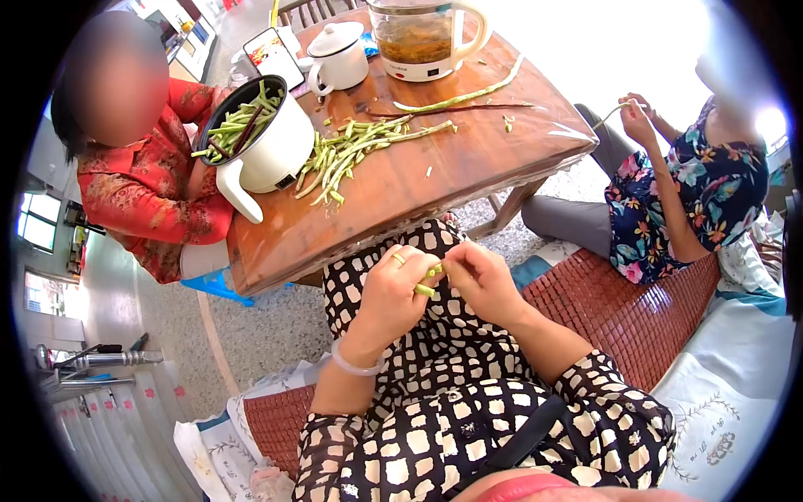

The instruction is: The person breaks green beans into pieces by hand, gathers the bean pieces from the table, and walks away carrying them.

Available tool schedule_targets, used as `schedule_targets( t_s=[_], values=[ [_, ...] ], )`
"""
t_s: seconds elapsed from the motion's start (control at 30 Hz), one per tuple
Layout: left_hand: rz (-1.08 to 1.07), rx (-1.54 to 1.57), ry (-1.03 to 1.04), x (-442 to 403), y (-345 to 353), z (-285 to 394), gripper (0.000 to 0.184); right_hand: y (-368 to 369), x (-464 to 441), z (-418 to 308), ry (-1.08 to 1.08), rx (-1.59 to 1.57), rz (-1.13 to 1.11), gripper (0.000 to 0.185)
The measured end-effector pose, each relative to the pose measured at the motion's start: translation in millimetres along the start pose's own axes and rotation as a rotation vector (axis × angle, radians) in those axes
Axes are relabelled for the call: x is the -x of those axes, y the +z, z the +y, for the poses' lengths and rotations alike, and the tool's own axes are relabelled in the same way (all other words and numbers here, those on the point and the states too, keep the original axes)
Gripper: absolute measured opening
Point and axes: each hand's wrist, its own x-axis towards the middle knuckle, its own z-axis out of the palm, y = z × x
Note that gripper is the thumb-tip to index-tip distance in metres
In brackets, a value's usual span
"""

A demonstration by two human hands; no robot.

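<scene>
Above my lap, my left hand is closed around short pieces of green bean, whose ends stick out past the fingers. My right hand meets it, thumb and fingers pinched at the end of a bean piece. On the wooden table ahead lies a loose pile of long green beans. A white electric pot with a black inside and a handle stands left of the pile, heaped with broken beans, some dark purple.
A glass kettle of amber liquid, a lidded white enamel mug and a propped phone stand at the back. One person in red sits left; another in a floral top holds a bean at right.
</scene>
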Motion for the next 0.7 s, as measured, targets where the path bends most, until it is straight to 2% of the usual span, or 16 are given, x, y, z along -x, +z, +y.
schedule_targets(
  t_s=[0.03, 0.1, 0.17, 0.2, 0.23, 0.27, 0.33, 0.37, 0.4, 0.5, 0.53, 0.57, 0.67, 0.7],
  values=[
    [0.047, 0.060, -0.030, 0.3, 1.8, 3.1, 0.015, 1.1, 0.6, -4.7, 0.233, -0.236, -0.017, 0.015],
    [0.157, 0.148, -0.049, 1.7, 8.0, 2.5, 0.010, 6.5, -3.7, -6.1, 0.303, -0.674, 0.003, 0.014],
    [0.259, 0.372, -0.202, 2.4, 14.3, 6.7, 0.008, 10.5, -8.9, -8.4, 0.418, -1.091, 0.003, 0.013],
    [0.312, 0.486, -0.282, 4.2, 18.4, 9.0, 0.007, 11.7, -9.6, -8.4, 0.383, -1.149, -0.015, 0.013],
    [0.375, 0.478, -0.263, 3.3, 23.4, 6.8, 0.005, 12.3, -10.6, -11.3, 0.388, -1.158, 0.014, 0.012],
    [0.363, 0.492, -0.338, 4.4, 23.3, 4.4, 0.008, 13.6, -12.5, -15.9, 0.401, -1.166, 0.040, 0.012],
    [0.388, 1.060, -0.470, 3.8, 27.0, -1.8, 0.013, 20.7, -13.6, -5.7, 0.328, -1.034, 0.044, 0.013],
    [0.479, 1.060, -0.557, 1.4, 25.7, -2.8, 0.016, 23.2, -14.2, -1.1, 0.292, -0.924, 0.030, 0.012],
    [0.558, 1.147, -0.543, -4.1, 25.6, -7.7, 0.017, 25.2, -14.0, 1.6, 0.254, -0.814, 0.015, 0.012],
    [0.610, 1.408, -0.544, -11.9, 0.2, -26.3, 0.022, 22.5, -17.6, -4.6, 0.304, -0.624, -0.071, 0.007],
    [0.680, 1.424, -0.566, -16.9, -12.3, -27.9, 0.022, 19.8, -22.1, -3.4, 0.280, -0.558, -0.087, 0.007],
    [0.675, 1.383, -0.517, -19.9, -25.5, -32.7, 0.023, 13.1, -31.5, -1.8, 0.202, -0.331, -0.086, 0.008],
    [0.710, 1.203, -0.408, -38.0, -69.2, -39.0, 0.023, 2.3, -78.0, -0.1, -0.018, -0.085, 0.041, 0.010],
    [0.704, 1.073, -0.360, -47.2, -86.0, -43.3, 0.022, -2.3, -97.9, 0.4, 0.031, 0.021, 0.040, 0.014]
  ],
)
